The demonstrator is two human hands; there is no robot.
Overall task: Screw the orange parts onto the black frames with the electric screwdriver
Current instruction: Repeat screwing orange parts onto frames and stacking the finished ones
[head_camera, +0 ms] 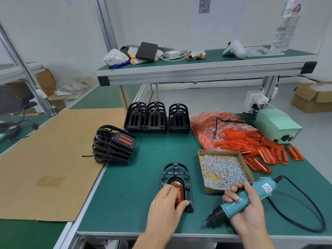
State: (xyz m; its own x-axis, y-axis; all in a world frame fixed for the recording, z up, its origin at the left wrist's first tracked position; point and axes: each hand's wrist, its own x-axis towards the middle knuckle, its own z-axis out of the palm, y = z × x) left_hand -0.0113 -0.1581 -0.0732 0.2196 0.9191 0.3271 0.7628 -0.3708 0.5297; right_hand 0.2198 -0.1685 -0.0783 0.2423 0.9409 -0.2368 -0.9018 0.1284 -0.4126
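The right hand (247,207) is wrapping its fingers around the teal body of the electric screwdriver (240,201), holding it low at the front edge of the green bench mat (136,186) with the bit pointing down and to the left, clear of the work. Just beside it, the left hand (166,203) is pressing an orange part (178,192) into the black frame (177,184) lying flat on the mat, fingers curled over the part and thumb reaching across the frame's near end. Whether any screw is already sitting in this frame is hidden under the fingers.

By the look of things, the job is running somewhere in its middle. A leaning stack of finished frames (113,145) is sitting to the left, the top one showing orange inserts in place. Three stacks of bare frames (157,117) are waiting at the back of the mat, so plenty is remaining. To the right, a clear bag of orange parts (221,128) is spilling loose pieces toward the mat's edge, and a shallow cardboard tray of screws (222,169) is lying just ahead of the right hand. The screwdriver's black cable (309,209) is looping off to the right; a pale green power supply (277,124) is standing behind the bag.
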